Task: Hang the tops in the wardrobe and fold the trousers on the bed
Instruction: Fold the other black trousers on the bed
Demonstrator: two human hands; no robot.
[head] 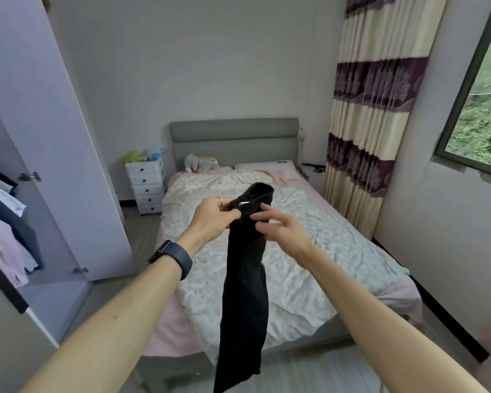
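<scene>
A black garment (245,293) hangs long and narrow in front of me, over the foot of the bed (309,265). My left hand (214,219) grips its top edge near a small white label. My right hand (281,231) pinches the same top edge from the right, its other fingers spread. The garment's lower end drops out of view at the bottom. The wardrobe (0,222) stands at the left with its door (40,123) swung open and several tops hanging inside.
A white drawer unit (146,185) with soft toys on top stands left of the grey headboard (234,137). A striped curtain (372,123) and a window (482,109) are on the right. A pink pillow (267,167) and plush toys lie at the bed's head.
</scene>
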